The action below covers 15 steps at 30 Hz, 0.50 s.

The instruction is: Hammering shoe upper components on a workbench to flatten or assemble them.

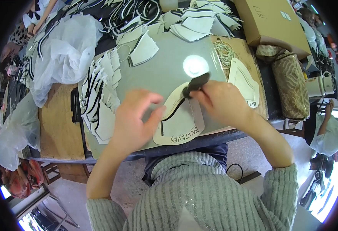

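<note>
A pale, curved template (pixel 169 139) with handwriting along its near edge lies on the grey board in front of me. Inside its outline is a white cut piece (pixel 178 120) with a black curved strip (pixel 173 114) along its far edge. My right hand (pixel 220 101) is closed around a dark, flat-ended tool (pixel 198 82), whose exact kind I cannot make out. That tool touches the template's far end. Slightly blurred, my left hand (pixel 135 120) hovers at the template's left side, thumb and fingers apart, with nothing in it.
Overlapping white pieces with black strips (pixel 102 92) lie left, more white pieces (pixel 192 25) at the back. A second template (pixel 243 82) and a coil of thin cord (pixel 225 54) are right, near a cardboard box (pixel 271 27) and patterned bundle (pixel 291 86). Clear plastic (pixel 67 50) lies far left.
</note>
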Each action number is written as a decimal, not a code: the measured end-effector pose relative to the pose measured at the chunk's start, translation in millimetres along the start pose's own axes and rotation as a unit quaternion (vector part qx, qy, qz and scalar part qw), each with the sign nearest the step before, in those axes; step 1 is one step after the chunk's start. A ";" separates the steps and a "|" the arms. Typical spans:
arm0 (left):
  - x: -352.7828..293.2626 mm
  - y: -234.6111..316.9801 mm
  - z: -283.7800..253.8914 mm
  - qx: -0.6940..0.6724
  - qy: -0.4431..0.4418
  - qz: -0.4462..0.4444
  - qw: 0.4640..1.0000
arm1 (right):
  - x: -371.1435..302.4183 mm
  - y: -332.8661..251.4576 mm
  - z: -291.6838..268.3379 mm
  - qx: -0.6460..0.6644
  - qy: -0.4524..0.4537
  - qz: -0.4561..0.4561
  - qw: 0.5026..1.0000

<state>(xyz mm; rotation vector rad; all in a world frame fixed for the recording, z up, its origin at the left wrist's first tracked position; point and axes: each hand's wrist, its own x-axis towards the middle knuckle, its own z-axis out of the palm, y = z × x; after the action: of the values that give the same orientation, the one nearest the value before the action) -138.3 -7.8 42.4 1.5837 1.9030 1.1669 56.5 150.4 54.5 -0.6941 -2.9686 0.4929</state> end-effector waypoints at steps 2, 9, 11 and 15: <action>3.0 4.9 14.3 0.091 -0.046 0.176 0.979 | 4.1 11.1 -6.1 0.179 0.025 0.064 0.981; 8.4 -19.6 63.4 0.076 -0.045 0.400 0.912 | -24.6 -3.3 11.2 0.234 -0.040 0.158 0.958; 11.6 -20.0 55.4 0.105 -0.087 0.409 0.903 | -25.5 -13.8 9.7 0.260 -0.075 0.187 0.944; 26.6 -11.6 54.7 0.089 -0.157 0.463 0.867 | -29.7 -15.3 11.8 0.259 -0.012 0.171 0.951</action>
<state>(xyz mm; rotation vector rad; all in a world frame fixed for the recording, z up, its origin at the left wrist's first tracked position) -111.8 35.8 7.3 2.7346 1.0245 0.9374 75.3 120.9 48.8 -1.1271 -2.5482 1.2449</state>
